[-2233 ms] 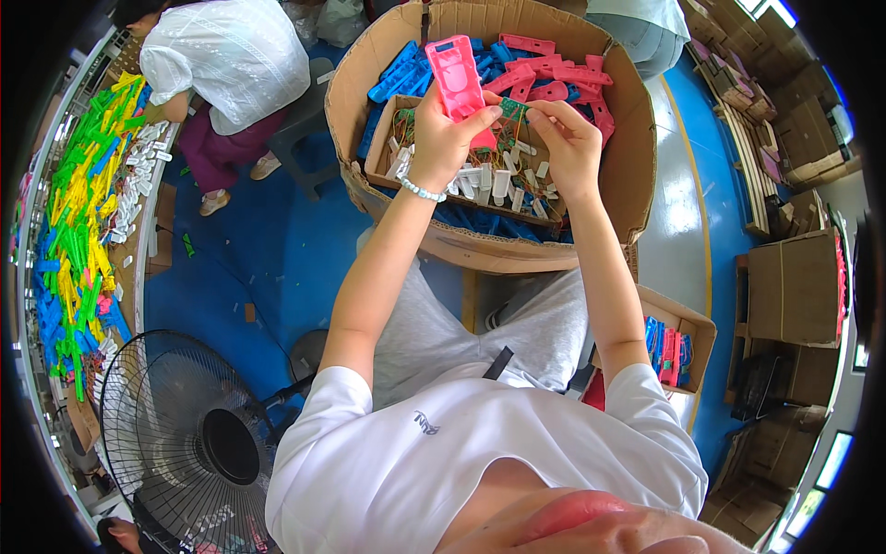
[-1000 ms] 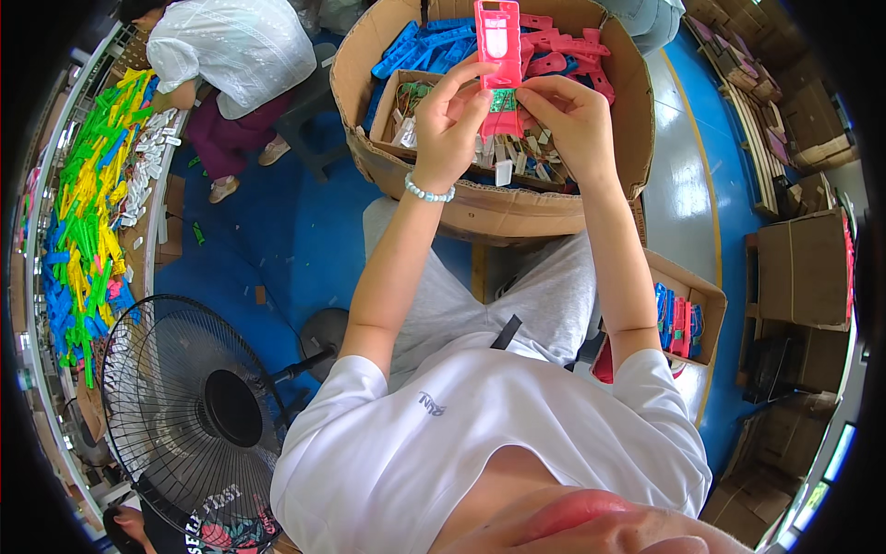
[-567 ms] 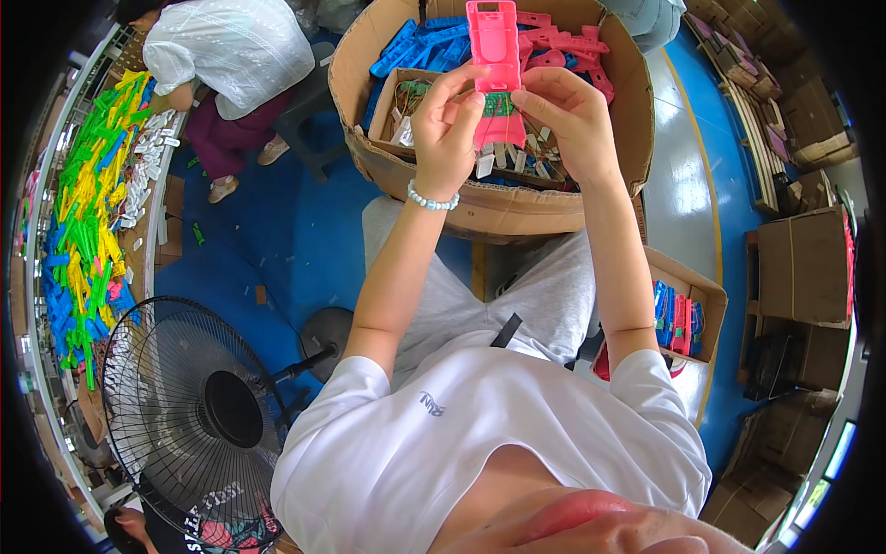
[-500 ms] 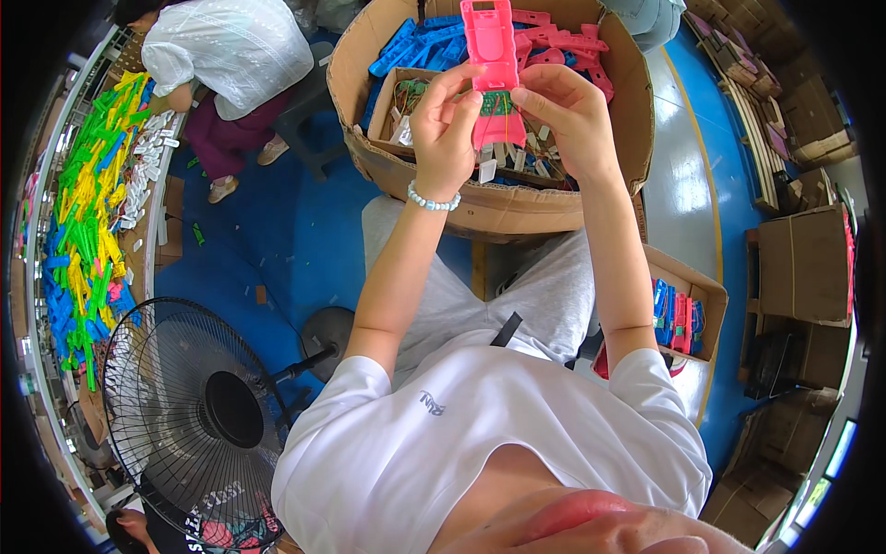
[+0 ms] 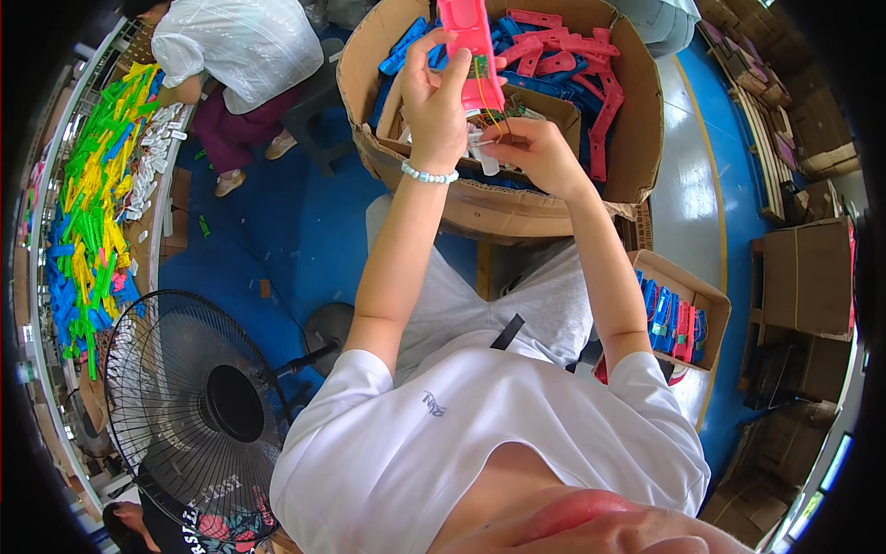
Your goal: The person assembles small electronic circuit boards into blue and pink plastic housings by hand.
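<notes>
Far left tabletop: long tabletop (image 5: 46, 277) along the left rim, covered with a heap of yellow, green and blue plastic strips (image 5: 88, 212) plus a row of small white parts (image 5: 148, 171) at its inner edge.
Upper left: second person in a white top (image 5: 235, 46), bent toward that tabletop, standing on the blue floor (image 5: 268, 231).
Lower left: black wire-guard pedestal fan (image 5: 189, 402), base resting on the floor near the knees.
Left hand: left hand (image 5: 436, 97) raised over the box, fingers and thumb closed around the long pink plastic housing (image 5: 472, 51), held upright; white bead bracelet (image 5: 429, 174) on the wrist.
Pink housing: above the large box, between both hands, upper end cut off by the frame edge; small green circuit board (image 5: 482, 69) visible on its face, with thin wires (image 5: 496, 115) hanging down from it.
Right hand: right hand (image 5: 535, 152) just below and to the right of the housing, fingertips pinched together at the lower end of the wires; exact item pinched too small to tell.
Centre top: large round-cornered brown cardboard box (image 5: 637, 138) in front of the knees, filled with loose pink plastic shells (image 5: 591, 65) and blue plastic shells (image 5: 406, 51); smaller open carton (image 5: 549, 102) set inside it, under the hands.
Right: small open cardboard box (image 5: 688, 300) beside the right thigh, holding upright blue and pink pieces (image 5: 672, 323).
Far right: stacked closed brown cartons (image 5: 803, 277) along the wall.
</notes>
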A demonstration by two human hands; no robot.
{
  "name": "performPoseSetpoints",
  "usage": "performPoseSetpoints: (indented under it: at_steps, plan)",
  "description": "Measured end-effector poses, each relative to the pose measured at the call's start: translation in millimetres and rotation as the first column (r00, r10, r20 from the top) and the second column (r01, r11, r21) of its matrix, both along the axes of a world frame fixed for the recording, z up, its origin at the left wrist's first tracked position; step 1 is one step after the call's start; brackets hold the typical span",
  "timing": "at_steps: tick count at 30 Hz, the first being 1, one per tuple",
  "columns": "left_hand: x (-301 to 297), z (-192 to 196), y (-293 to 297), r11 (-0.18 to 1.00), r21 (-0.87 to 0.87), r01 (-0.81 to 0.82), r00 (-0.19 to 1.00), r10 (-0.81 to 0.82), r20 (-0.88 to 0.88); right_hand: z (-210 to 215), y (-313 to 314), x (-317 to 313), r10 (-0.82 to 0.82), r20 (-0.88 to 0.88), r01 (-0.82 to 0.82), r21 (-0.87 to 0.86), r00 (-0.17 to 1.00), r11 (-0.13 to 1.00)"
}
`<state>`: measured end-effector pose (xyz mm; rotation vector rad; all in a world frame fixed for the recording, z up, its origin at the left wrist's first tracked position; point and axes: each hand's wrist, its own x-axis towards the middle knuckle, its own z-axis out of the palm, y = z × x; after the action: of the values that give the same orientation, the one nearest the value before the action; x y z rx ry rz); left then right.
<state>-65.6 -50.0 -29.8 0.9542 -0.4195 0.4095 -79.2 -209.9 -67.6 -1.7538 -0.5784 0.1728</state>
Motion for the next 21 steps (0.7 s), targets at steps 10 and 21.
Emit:
performPoseSetpoints:
  at_steps: [10, 21]
  plan:
    - [-12, -8, 0, 0.988, 0.003, 0.156, 0.973, -0.153, -0.171, 61, -13, 6, -0.348, 0.908, 0.396, 0.238, 0.234, 0.887]
    - [-57, -23, -16, 0.887, 0.374, 0.27, 0.962, -0.264, -0.069, 83, -16, 22, -0.275, 0.957, 0.328, 0.23, 0.097, 0.916]
